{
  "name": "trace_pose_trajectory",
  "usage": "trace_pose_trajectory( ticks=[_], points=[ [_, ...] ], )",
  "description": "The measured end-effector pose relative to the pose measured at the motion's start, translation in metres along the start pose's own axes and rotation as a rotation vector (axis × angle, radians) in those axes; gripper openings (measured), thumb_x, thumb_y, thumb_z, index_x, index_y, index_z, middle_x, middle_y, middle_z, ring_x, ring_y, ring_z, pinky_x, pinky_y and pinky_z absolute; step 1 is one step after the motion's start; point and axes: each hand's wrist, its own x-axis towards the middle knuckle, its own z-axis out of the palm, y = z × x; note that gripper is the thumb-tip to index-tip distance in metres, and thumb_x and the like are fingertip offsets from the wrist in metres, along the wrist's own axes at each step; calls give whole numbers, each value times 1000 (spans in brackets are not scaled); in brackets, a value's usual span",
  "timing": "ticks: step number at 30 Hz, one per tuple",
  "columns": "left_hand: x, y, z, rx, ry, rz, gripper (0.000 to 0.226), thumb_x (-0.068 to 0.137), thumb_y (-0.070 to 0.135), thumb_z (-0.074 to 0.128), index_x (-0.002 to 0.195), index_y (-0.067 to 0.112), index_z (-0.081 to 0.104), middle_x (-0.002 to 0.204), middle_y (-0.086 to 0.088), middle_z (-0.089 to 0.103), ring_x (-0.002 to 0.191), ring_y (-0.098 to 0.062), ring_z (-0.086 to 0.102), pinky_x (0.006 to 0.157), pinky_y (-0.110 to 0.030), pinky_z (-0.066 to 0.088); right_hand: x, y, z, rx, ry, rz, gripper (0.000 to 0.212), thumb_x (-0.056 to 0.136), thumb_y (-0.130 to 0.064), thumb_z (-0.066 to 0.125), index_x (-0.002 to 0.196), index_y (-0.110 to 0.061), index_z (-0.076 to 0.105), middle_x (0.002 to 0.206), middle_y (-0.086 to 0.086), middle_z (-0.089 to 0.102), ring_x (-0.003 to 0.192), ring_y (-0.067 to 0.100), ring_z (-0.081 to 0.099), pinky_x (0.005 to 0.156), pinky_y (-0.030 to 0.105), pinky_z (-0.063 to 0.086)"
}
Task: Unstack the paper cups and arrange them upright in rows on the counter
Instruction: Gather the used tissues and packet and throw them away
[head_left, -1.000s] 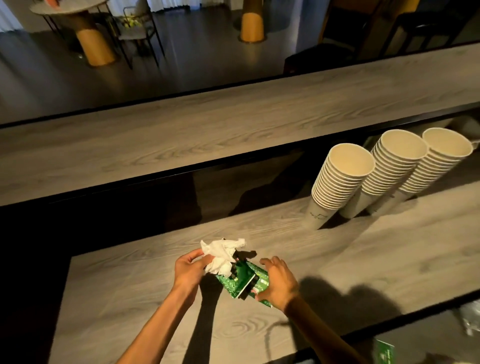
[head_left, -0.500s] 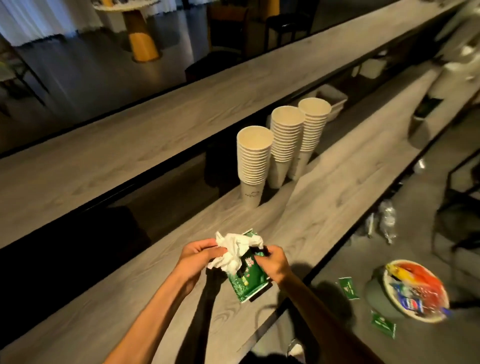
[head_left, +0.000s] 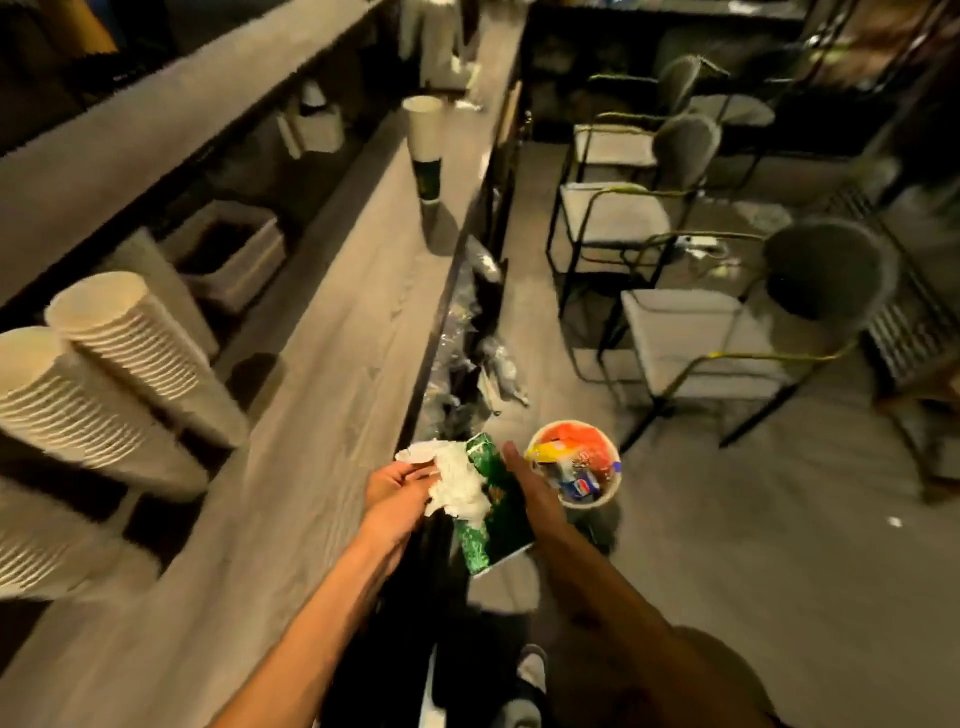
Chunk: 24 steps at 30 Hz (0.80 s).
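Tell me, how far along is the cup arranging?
Nothing looks arranged yet: the tall stacks of cream paper cups stand nested on the grey wood-grain counter, with no rows visible. In hand is rubbish: the left hand grips a crumpled white tissue, and the right hand holds a green printed packet near a full round waste bin. All unstacking remains.

There was only one camera, worn on the person's head. It looked forward and down, very wide. It sat close above the two hands, near the counter (head_left: 322, 395) edge. The counter ran away on the left side. The floor and chairs (head_left: 727, 332) lay off to the right, farther away.
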Motion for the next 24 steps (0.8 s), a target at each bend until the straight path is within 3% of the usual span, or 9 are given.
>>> trace_pose_trajectory(
  ticks=[3,5,8,13,15,17,20,22,24],
  points=[
    [54,-10,65,19,-94,-28,38,82,-29,55,76,1,77,55,5,71,50,0,65,55,-18,52,35,-30,-60,-166,21,-91,34,73,-51,81,84,-19,78,88,-3,76,90,17,69,87,29,52],
    [92,-20,98,-15,-97,-113,46,91,-22,43,69,4,75,52,3,68,46,-4,64,47,-15,50,54,-42,-92,-243,18,-115,16,79,-29,82,91,-25,72,88,-8,74,85,10,70,77,22,53],
    [140,-33,149,8,-100,-179,46,94,-11,34,65,-2,69,53,-9,67,45,-18,66,45,-21,53,91,-51,-135,-294,15,-104,31,78,-17,82,105,-22,68,93,-12,73,80,-2,70,63,11,52],
    [211,-79,212,229,-203,-161,36,81,-28,57,86,5,69,71,2,67,63,-2,63,70,-24,51,173,-46,-193,-440,151,-132,35,76,3,81,109,-1,70,87,-8,69,70,-13,66,65,6,49],
    [239,-91,226,298,-223,-77,33,78,-23,63,84,9,72,76,-8,59,66,-4,62,73,-29,50,208,-42,-208,-454,192,-118,32,76,1,81,103,-12,70,86,-12,68,73,-9,66,69,11,50],
    [277,-124,233,474,-220,119,18,69,7,76,84,15,70,76,-12,60,69,-14,65,72,-32,54,241,-31,-223,-453,226,-102,32,75,-7,84,101,-20,70,88,-11,70,82,1,67,77,22,52],
    [319,-162,254,553,-334,116,39,58,29,81,95,29,69,87,-7,73,84,-28,72,79,-43,61,286,-10,-245,-518,325,-91,33,71,-15,87,98,-26,70,88,-13,69,89,7,66,77,13,49],
    [351,-194,273,609,-409,90,30,62,22,81,90,27,73,88,-1,75,87,-22,72,83,-42,61,325,12,-263,-564,379,-90,30,71,-15,87,96,-25,71,85,-15,67,84,4,64,67,4,42],
    [372,-215,288,679,-477,105,27,62,20,81,86,32,74,83,13,73,81,-5,69,78,-32,60,357,34,-275,-609,410,-63,30,73,-19,85,101,-22,74,88,-13,68,84,3,62,67,8,42]
  ],
)
